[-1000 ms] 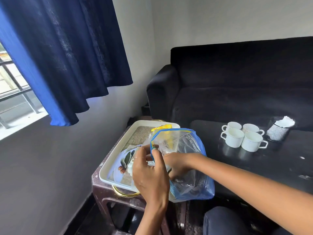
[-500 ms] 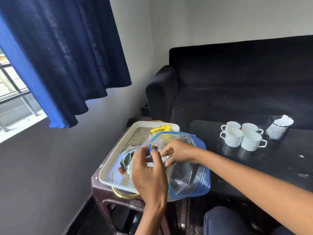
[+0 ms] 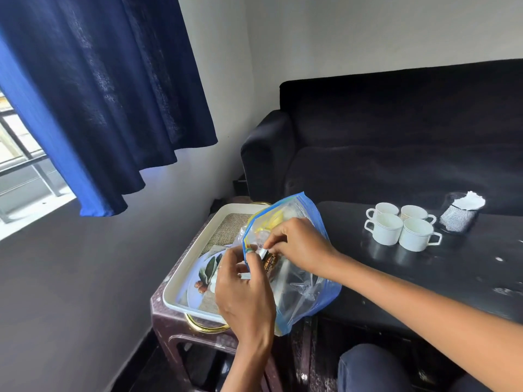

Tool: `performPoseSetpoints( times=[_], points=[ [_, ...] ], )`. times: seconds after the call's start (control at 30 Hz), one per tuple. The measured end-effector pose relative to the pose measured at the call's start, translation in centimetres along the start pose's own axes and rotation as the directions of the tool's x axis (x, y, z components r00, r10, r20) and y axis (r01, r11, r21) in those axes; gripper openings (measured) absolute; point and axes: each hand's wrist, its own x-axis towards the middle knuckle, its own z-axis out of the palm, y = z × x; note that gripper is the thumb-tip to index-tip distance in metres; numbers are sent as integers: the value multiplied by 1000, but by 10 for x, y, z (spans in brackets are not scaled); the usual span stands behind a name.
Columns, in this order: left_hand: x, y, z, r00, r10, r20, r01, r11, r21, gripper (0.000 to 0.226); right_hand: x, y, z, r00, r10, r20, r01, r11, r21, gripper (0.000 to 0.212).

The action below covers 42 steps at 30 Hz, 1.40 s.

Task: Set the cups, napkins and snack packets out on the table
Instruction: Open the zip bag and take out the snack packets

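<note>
Left hand (image 3: 243, 290) is pinching the zip bag (image 3: 300, 284) mouth, right hand (image 3: 297, 247) is pinching a snack packet (image 3: 270, 263) out; that thin-edged pinch is risking a slip back inside.

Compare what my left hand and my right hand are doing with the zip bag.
The left hand pinches the zip bag by its open rim, holding the mouth apart; the right hand pinches a snack packet at that mouth. The left hand shows its back to the camera, and the right hand reaches in from the table side. Both have curled fingers.
</note>
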Motion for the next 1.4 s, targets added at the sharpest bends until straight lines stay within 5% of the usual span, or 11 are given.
performPoseSetpoints(
  times=[0.17,0.4,0.6,0.77,0.87,1.0,1.13,1.4],
  points=[
    [-1,2,0,1000,-1,4,1,1000,-9,16,-6,-8,-14,999,-19,-47,18,999,-35,18],
    [-1,5,-1,996,84,-9,-84,992,-91,15,1,-6,-28,982,103,-161,-79,985,152,17],
    [-2,10,-5,961,234,-146,-256,955,-151,16,16,-11,-26,941,154,-301,-118,984,135,22],
    [16,8,-15,913,322,-249,-358,927,-116,17,33,-38,-13,940,164,-299,-47,931,362,11],
    [26,4,-23,929,229,-290,-265,960,-93,24,39,-58,-3,953,159,-259,-25,891,453,10],
    [33,-2,-29,940,52,-338,-81,994,-74,21,32,-75,2,962,30,-272,74,928,366,13],
    [36,-8,-29,933,2,-361,-40,994,-97,24,23,-82,-18,955,11,-297,108,918,383,13],
    [41,-19,-29,919,-102,-380,64,992,-111,18,8,-96,-102,944,60,-325,202,673,711,23]
  ],
)
